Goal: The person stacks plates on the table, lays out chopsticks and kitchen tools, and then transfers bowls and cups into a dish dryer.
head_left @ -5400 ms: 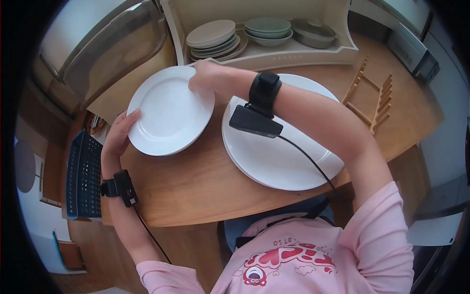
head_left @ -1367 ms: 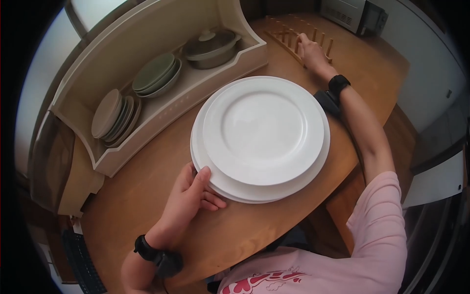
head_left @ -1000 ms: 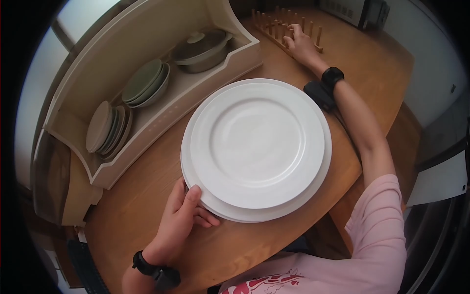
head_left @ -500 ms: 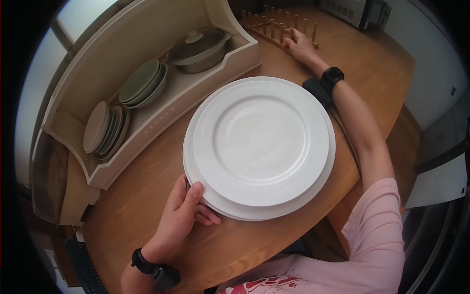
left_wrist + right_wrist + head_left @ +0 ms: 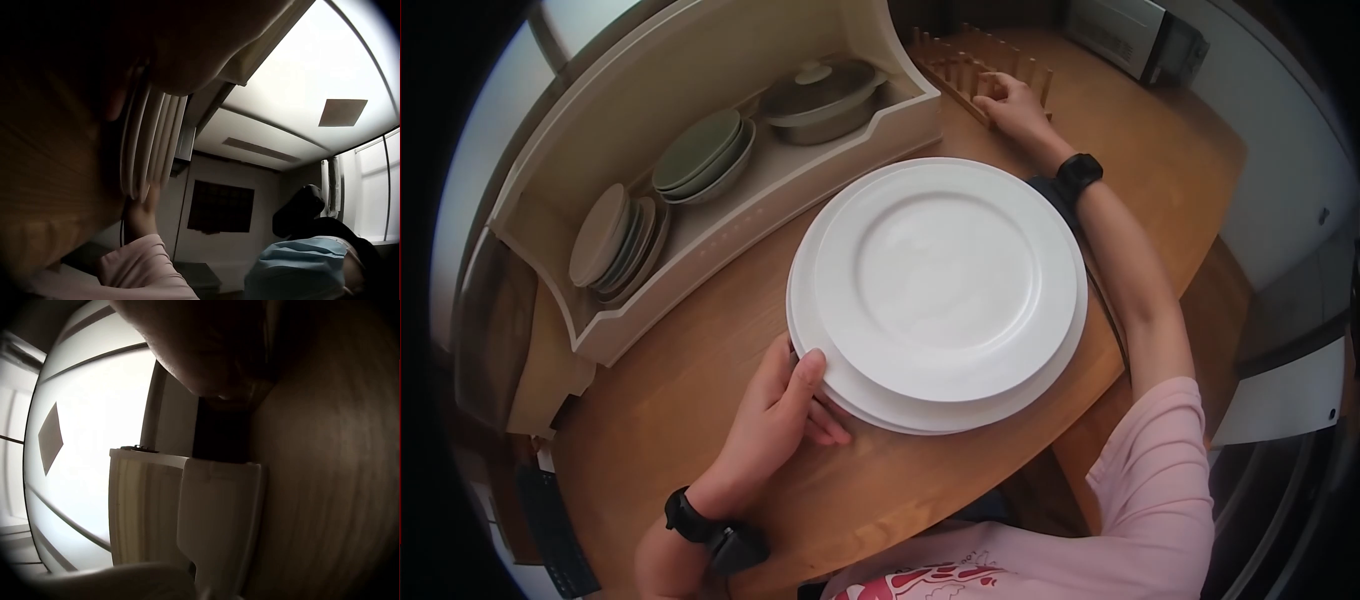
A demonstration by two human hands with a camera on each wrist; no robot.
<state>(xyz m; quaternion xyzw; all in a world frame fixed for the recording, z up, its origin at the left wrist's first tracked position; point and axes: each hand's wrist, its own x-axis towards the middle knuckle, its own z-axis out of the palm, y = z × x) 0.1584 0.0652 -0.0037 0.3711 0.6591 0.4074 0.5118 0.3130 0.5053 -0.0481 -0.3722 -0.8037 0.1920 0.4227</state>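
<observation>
A stack of white plates stands on the wooden table, a smaller plate on top of larger ones; in the left wrist view several plate edges show side-on. At the stack's near left edge, my left hand grips the rim, thumb on top and fingers low beside and beneath it. Beyond the stack, my right hand holds the near side of a wooden rack with upright pegs, fingers bent around a peg. The fingertips are partly hidden, and the right wrist view is too dark to show the grip.
A cream shelf at the back left holds small plates, green bowls and a lidded pot. A boxy appliance stands at the back right. The table's curved edge runs near the body.
The smaller plate, earlier held in both hands at the left, now lies on the larger ones. My right hand has gone to the rack; the left has moved to the stack's rim. The head view has turned.
</observation>
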